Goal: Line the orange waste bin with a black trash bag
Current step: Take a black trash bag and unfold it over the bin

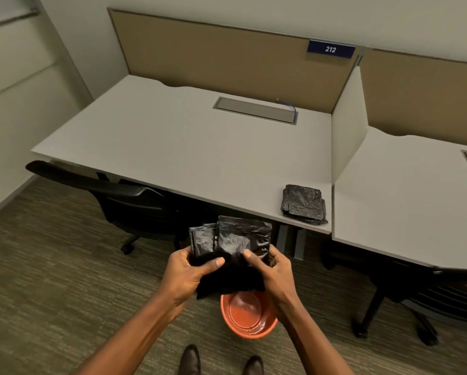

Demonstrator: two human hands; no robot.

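At six o'clock we see the orange bin [250, 316] on the carpet [51, 266]. Above it, our left hand [187, 274] and right hand [271, 273] both pinch a partly unfolded black bag [231, 255]. At two o'clock, folded bags [304, 204] lie on the desk [172, 142].

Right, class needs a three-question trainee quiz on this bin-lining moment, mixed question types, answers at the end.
1. True or false: the round orange plastic waste bin already has a black liner in it.
2. Where do the spare folded black plastic bags lie? A) on the carpet B) on the white desk near its front right corner C) on the black mesh office chair
3. Fill in: the left hand and right hand grip a partly folded black trash bag above the ____.

Key: 1 false; 2 B; 3 bin.
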